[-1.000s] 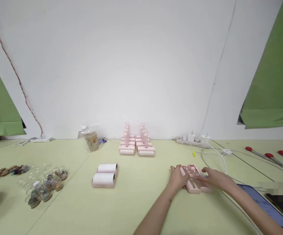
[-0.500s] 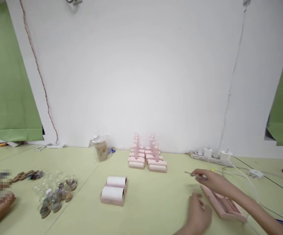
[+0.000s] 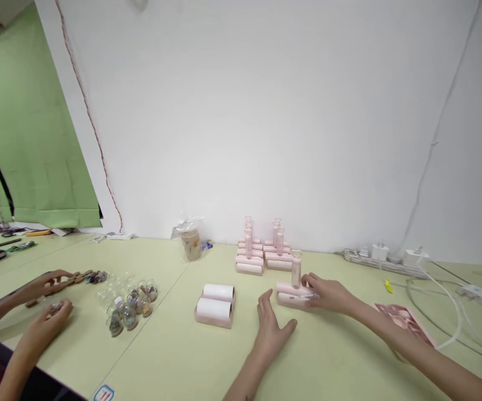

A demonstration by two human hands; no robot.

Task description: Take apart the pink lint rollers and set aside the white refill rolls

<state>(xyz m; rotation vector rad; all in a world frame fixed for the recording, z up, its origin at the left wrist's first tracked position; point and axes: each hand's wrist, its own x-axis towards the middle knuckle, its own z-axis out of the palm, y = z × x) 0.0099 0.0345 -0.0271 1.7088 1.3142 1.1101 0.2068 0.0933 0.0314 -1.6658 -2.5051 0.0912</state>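
Note:
My right hand (image 3: 328,295) has its fingers closed about the right end of a pink roller set (image 3: 285,289). A clear pink tube stands upright on that set, and a thin dark tool, too small to name, shows across its front roll by my fingers. My left hand (image 3: 268,323) is open just left of the set, fingers spread, apart from it. Behind are two rows of similar pink roller sets (image 3: 249,262) with upright tubes. To the left of my left hand lie two white rolls (image 3: 215,308) in a pink case.
Several glass domes (image 3: 129,317) stand at left, near a co-worker's two hands (image 3: 53,317) and brown discs. A bagged cup (image 3: 191,245) is by the wall. At right lie a power strip (image 3: 385,264), white cables and a pink tray (image 3: 403,320) partly behind my forearm.
The view has turned left. My right hand has moved left onto the front right roller set, which now sits nearer me, apart from its row. My left hand has moved left and opened.

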